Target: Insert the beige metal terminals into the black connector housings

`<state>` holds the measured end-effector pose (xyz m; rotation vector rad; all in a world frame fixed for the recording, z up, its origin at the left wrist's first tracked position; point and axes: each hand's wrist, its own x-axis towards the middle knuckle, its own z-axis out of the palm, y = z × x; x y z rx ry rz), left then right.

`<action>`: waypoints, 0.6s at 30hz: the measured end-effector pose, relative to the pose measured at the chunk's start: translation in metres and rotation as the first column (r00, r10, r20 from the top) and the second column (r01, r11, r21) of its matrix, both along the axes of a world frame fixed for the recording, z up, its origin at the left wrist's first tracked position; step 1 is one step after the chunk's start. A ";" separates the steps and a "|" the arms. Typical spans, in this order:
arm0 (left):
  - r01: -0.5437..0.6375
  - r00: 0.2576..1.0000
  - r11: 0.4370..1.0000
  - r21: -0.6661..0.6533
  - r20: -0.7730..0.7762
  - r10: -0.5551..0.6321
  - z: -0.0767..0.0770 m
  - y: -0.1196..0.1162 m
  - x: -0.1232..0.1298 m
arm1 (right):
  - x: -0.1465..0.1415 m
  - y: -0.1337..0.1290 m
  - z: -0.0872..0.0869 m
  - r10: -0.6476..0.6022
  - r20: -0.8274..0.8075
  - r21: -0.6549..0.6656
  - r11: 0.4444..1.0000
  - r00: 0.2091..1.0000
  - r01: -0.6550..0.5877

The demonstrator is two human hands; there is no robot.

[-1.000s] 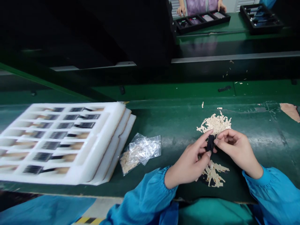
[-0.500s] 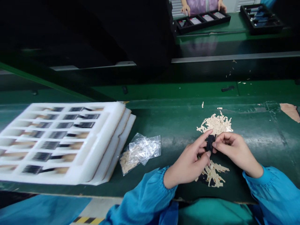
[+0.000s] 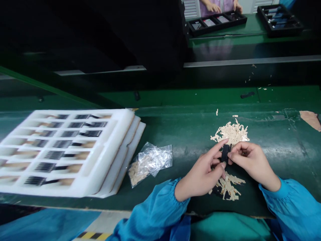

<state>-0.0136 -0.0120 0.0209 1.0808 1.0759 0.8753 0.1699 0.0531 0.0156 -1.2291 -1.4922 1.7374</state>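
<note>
A small black rectangular part (image 3: 225,153) is held between my two hands, just above the green work surface. My left hand (image 3: 204,172) grips it from the left, thumb and fingers closed on it, with the index finger stretched forward. From the right, my right hand (image 3: 252,160) pinches at its edge; whether a smaller piece is in those fingertips I cannot make out. Right beyond the hands lies a heap of small cream-coloured flat pieces (image 3: 233,130). Closer to me, below the hands, is a looser pile of longer cream strips (image 3: 230,187).
Stacked white foam trays (image 3: 100,167) with black-and-tan parts in their slots stand at the left. Clear plastic bags (image 3: 160,157), one with cream pieces inside, lie beside them. Across the bench, a co-worker's hands (image 3: 213,7) are over a black compartment tray (image 3: 218,25).
The black part has turned slightly in my fingers, and both hands stay in nearly the same place. Across the bench, the co-worker's hand has moved right along the tray.
</note>
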 end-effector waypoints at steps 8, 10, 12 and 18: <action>-0.018 1.000 0.999 -0.032 -0.018 0.018 0.006 0.002 -0.001 | 0.003 0.001 -0.003 -0.046 0.132 0.161 0.987 0.990 0.025; 0.011 1.000 0.999 -0.030 -0.009 -0.011 0.006 0.001 -0.002 | 0.002 0.004 0.002 0.004 0.055 0.084 0.996 0.998 -0.008; 0.051 0.999 0.998 -0.022 0.008 -0.051 0.005 0.002 -0.005 | 0.002 0.008 0.007 0.025 -0.002 0.029 0.999 1.000 -0.025; 0.091 0.996 0.996 0.012 0.012 -0.091 0.005 0.001 -0.004 | 0.013 0.004 0.007 0.078 0.035 0.069 0.994 0.996 -0.080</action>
